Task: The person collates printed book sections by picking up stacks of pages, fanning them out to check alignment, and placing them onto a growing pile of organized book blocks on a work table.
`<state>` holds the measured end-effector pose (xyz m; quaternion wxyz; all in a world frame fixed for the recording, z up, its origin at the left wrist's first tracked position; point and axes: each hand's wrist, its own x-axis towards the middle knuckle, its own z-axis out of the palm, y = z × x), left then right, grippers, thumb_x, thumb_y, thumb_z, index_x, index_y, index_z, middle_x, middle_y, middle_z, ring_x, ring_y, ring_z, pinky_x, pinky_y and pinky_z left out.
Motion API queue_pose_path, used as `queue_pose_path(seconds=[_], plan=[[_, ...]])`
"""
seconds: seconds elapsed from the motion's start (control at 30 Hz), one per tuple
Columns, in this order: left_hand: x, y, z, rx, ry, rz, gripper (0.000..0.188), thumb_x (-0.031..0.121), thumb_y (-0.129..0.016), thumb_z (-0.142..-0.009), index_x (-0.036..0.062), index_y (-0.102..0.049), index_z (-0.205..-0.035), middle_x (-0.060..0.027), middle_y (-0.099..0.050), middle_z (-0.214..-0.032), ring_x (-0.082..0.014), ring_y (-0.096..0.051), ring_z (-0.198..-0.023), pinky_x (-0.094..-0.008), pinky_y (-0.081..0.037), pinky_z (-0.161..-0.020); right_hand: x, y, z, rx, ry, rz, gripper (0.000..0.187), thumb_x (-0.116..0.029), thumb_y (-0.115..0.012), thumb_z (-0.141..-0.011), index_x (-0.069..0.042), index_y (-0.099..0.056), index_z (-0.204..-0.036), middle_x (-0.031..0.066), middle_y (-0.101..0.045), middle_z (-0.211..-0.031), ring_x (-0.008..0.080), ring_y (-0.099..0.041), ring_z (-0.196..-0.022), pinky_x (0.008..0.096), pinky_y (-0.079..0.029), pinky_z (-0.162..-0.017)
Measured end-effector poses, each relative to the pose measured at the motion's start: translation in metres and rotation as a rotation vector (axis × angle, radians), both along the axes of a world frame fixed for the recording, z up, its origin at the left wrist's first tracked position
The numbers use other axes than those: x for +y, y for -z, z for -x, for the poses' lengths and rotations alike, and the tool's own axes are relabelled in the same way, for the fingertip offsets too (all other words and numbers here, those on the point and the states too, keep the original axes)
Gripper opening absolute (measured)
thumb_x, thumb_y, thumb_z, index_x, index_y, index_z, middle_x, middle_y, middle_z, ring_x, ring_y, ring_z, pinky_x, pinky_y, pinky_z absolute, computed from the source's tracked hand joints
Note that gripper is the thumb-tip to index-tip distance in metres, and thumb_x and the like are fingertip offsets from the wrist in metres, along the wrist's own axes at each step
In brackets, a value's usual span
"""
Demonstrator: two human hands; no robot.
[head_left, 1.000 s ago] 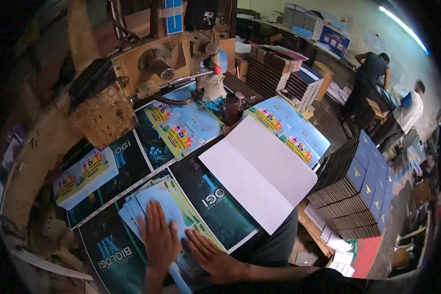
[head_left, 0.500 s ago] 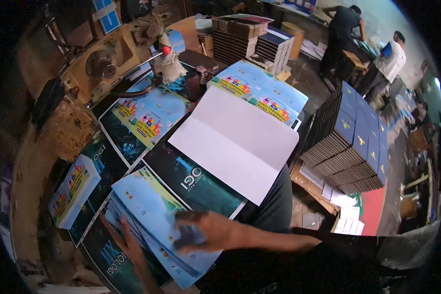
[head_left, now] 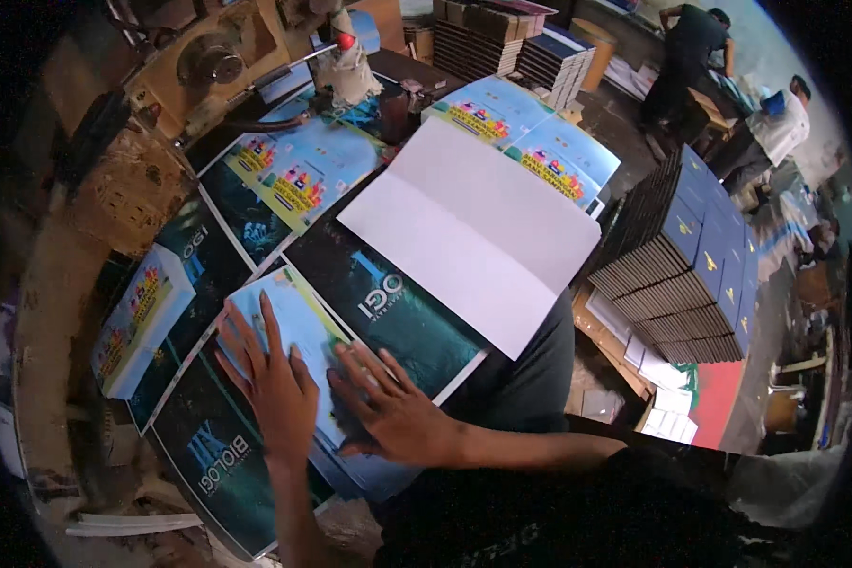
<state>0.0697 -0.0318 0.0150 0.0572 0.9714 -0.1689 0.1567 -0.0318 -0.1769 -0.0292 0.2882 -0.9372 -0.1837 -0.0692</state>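
Observation:
My left hand (head_left: 279, 383) lies open with spread fingers on a stack of light blue printed sheets (head_left: 303, 312). Beside it, my right hand (head_left: 393, 407) rests on the same stack, its fingers stretched out. A dark bluish patch shows under the right hand's fingers; whether it is an object or shadow I cannot tell. The sheets lie over dark green printed posters (head_left: 379, 293) that cover the work surface. Up and to the right of my hands, a blank white sheet (head_left: 473, 227) with a crease across its middle lies partly over more blue printed sheets (head_left: 559, 156).
A folded blue printed stack (head_left: 142, 322) stands at the left; flat blue sheets (head_left: 303, 170) lie farther back. A worn machine (head_left: 222, 71) with a red-knobbed lever borders the surface. Dark blue books (head_left: 682, 265) are piled at the right. Two people (head_left: 696, 57) work in the background.
My left hand has moved from the sheets' left edge onto their top and flattened. My right hand, blurred and curled around something dark before, now lies spread out. The view has shifted slightly.

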Motion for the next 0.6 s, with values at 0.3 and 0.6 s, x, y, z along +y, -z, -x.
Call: queue_pose_path(seconds=[0.3,0.6], plan=[[0.025,0.055,-0.057,0.131,-0.097,0.030,0.060,0.046,-0.035,-0.109,0.0144,-0.032,-0.160,-0.0111,-0.029,-0.165,-0.0331,-0.023,-0.154,-0.0576,-0.014,-0.124,0.025,0.007,0.039,-0.025,-0.143,0.009,0.073,-0.028,-0.050,-0.096,0.001,-0.025,-0.158,0.0222,-0.021,-0.167,0.0338,-0.022,-0.155,0.0532,-0.016,-0.126],[0.065,0.033,-0.105,0.321,0.083,0.399,0.055,0.043,-0.062,-0.100,0.0046,-0.059,-0.138,-0.0217,-0.056,-0.135,-0.0417,-0.052,-0.127,-0.0475,-0.043,-0.106,-0.008,0.003,-0.001,-0.130,-0.330,0.071,0.074,-0.024,-0.061,-0.088,-0.004,-0.034,-0.155,0.0208,-0.036,-0.160,0.0323,-0.042,-0.142,0.0496,-0.035,-0.113]])
